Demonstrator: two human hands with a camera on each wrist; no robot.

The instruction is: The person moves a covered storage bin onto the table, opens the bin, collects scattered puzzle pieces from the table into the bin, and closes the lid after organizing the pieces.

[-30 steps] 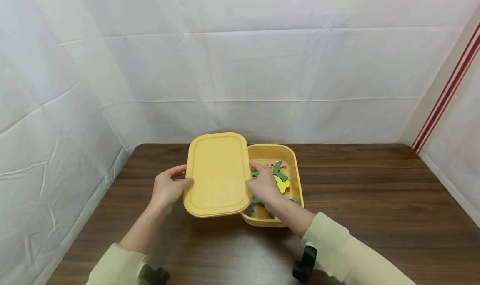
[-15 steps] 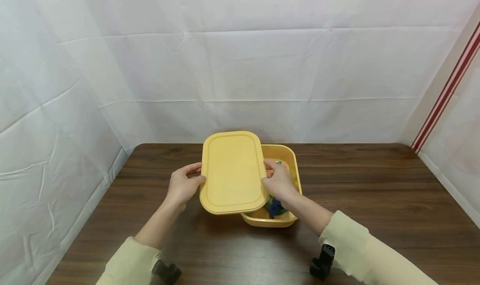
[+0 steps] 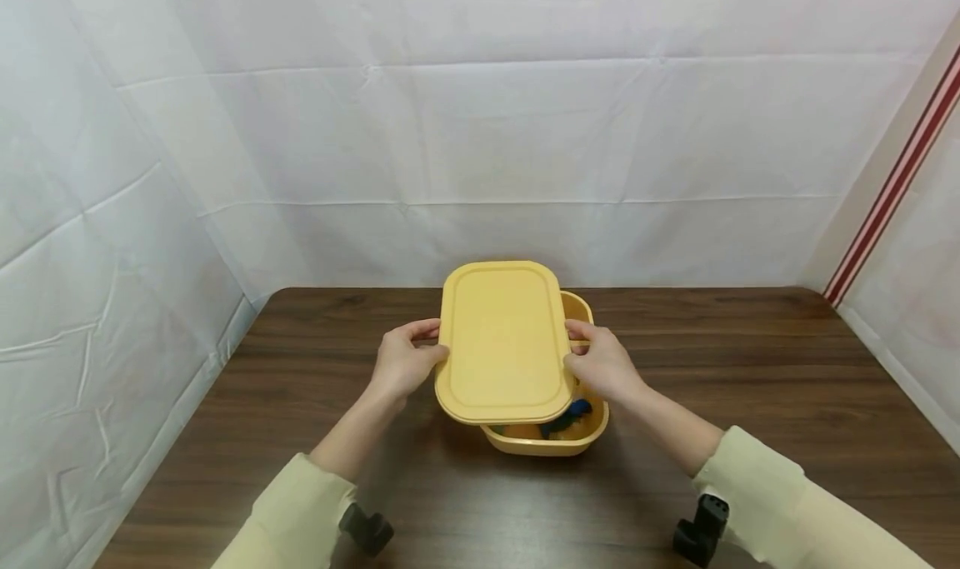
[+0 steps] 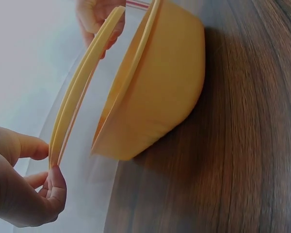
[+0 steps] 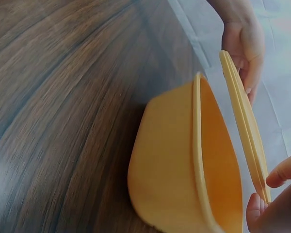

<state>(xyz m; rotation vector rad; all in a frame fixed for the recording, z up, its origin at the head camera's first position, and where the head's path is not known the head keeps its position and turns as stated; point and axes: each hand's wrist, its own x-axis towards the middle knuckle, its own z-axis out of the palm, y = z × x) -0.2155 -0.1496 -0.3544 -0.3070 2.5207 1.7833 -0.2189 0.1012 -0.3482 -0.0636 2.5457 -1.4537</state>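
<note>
A yellow rectangular lid [image 3: 504,341] with rounded corners is held level by both hands, above a matching yellow box [image 3: 540,447]. My left hand [image 3: 405,361] pinches its left edge, thumb on top and fingers beneath. On the opposite edge my right hand [image 3: 602,361] has the same pinch. Both wrist views show a gap between the lid [image 4: 72,104] and the box rim [image 5: 198,145]. The lid covers most of the box opening from above, shifted to the left. A dark blue piece [image 3: 573,412] shows inside near the front; the other contents are mostly hidden.
The box stands on a dark wooden table [image 3: 750,386] toward its back edge. White cloth [image 3: 480,136] hangs behind the table and along the left side. A red-striped band [image 3: 896,182] runs down the right side. Black devices [image 3: 701,529] are strapped at both wrists.
Both hands have carried the lid rightward, from beside the box to over it. More of the box's contents are now covered. The box has stayed in place.
</note>
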